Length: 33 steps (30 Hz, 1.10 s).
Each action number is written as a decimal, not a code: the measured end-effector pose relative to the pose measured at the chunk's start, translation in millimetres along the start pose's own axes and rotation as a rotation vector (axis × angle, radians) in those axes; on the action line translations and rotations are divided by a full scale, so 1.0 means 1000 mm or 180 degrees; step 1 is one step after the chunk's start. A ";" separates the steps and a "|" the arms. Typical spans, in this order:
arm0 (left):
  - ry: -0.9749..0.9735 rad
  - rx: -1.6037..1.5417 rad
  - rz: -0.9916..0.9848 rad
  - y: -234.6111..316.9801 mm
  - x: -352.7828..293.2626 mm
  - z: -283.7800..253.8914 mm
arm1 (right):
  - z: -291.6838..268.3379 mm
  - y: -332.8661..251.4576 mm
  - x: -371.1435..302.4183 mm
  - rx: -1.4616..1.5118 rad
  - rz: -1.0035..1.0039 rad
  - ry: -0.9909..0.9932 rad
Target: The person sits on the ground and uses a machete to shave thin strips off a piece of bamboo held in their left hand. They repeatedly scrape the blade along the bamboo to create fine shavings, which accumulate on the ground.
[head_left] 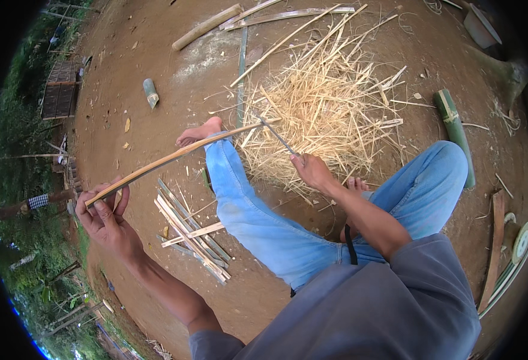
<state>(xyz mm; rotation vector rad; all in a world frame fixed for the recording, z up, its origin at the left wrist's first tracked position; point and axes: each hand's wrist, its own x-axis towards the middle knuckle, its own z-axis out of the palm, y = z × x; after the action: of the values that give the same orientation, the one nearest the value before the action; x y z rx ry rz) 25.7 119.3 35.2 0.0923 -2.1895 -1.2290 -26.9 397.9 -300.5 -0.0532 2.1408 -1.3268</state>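
Note:
My left hand (109, 227) grips the near end of a long split bamboo strip (177, 155), fingers and thumb closed around it. The strip slants up to the right across my outstretched lower leg, over a bare foot. My right hand (313, 173) is wrapped around a knife, its handle mostly hidden in the fist. The thin knife blade (281, 140) reaches up and left, its tip at the strip's far end. Beneath lies a broad heap of pale bamboo shavings (324, 108). A loose stack of split bamboo strips (193, 237) rests on the ground beside my left leg.
A green bamboo section (454, 133) lies beyond my right knee, a short bamboo piece (150, 93) at the far left. A bamboo pole (207, 27) lies far off. At right are a plank (494, 246) and a basin (481, 27).

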 end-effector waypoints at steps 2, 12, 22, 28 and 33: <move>0.0027 0.0095 0.0085 0.001 0.000 0.002 | 0.015 -0.006 -0.008 -0.0004 -0.0143 -0.0019; 0.0198 -0.0427 0.0274 -0.016 -0.009 0.005 | 0.005 -0.053 -0.024 0.0310 0.0122 -0.0365; 0.0128 -0.0459 0.0304 -0.013 -0.036 0.003 | 0.007 -0.112 -0.084 0.0162 -0.1702 -0.0334; 0.0182 -0.0209 0.0438 0.000 -0.053 0.015 | 0.006 -0.114 -0.086 0.0098 -0.1590 -0.0451; 0.0293 -0.0194 0.0558 0.004 -0.063 0.027 | -0.002 -0.124 -0.101 0.0029 -0.1570 -0.0529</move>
<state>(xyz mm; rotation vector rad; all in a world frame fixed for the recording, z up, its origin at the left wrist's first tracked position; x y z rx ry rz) 62.5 163.3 -1.9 -0.0657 -2.0328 -1.1685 20.0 372.2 -150.1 -0.7018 2.0509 -1.5355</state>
